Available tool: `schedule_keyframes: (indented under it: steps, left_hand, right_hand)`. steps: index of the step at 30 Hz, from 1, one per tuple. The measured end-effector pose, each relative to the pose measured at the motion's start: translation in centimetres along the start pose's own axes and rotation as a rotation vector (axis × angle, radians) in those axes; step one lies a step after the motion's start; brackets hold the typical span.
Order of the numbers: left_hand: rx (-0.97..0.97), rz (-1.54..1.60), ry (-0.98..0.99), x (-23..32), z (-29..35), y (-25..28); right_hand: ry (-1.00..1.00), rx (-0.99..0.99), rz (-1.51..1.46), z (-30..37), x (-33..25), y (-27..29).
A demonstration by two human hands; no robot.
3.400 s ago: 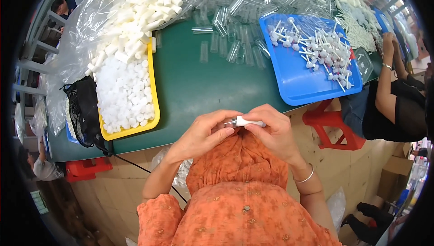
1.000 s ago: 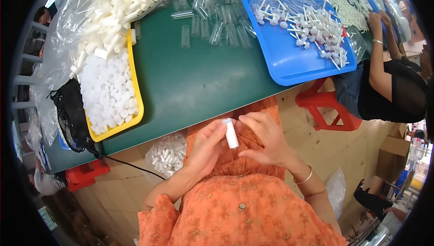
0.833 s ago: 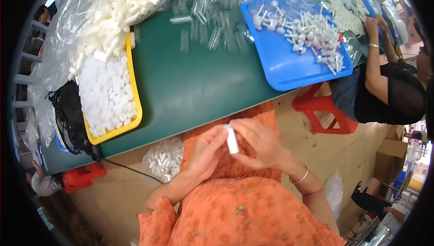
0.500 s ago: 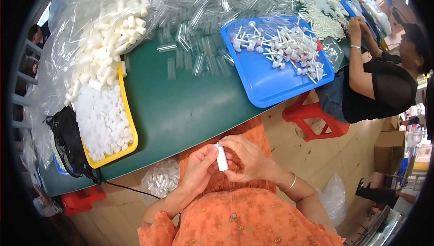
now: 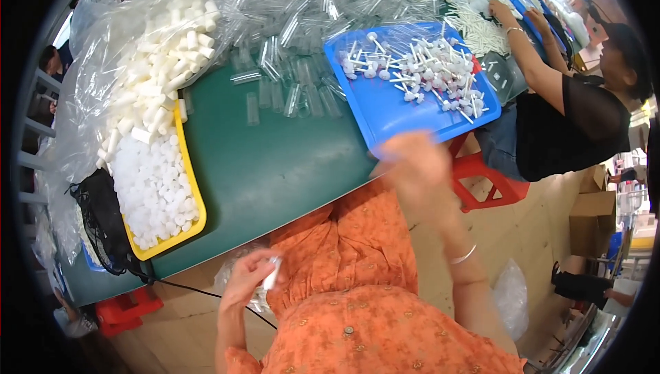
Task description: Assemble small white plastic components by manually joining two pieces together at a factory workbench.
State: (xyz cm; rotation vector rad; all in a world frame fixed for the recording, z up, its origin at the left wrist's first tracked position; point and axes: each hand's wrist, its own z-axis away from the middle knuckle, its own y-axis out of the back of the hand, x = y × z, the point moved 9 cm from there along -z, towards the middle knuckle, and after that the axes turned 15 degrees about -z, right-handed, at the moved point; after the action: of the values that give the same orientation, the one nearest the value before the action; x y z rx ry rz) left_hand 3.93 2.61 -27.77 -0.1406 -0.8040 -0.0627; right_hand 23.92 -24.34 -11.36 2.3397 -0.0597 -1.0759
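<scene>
My left hand is closed on a small white cylinder, low and in front of the table's near edge. Behind and below that hand, a clear bag of white cylinders partly shows. My right hand is smeared by motion at the near edge of the blue tray; its fingers cannot be made out. In that tray lies a heap of white sticks with round translucent heads.
A yellow tray of white caps stands on the green table at left, beside a bag of cream cylinders. Clear tubes pile up at the back. A co-worker sits at right by a red stool.
My hands have parted: the left moved left and down with the white cylinder, the right moved up and right to the blue tray. The co-worker's arms shifted.
</scene>
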Motion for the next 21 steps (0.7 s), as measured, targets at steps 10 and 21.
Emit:
schedule_keyframes:
  steps: [10,21]
  left_hand:
    - [0.185,-1.194,-0.079,2.6,5.7,5.8]
    - [1.302,-1.799,-0.573,29.5,-6.6,13.2]
  right_hand:
    - [-0.005,0.041,0.571,-5.0,10.3,6.2]
    - [-0.082,0.089,0.444,-4.9,10.7,7.5]
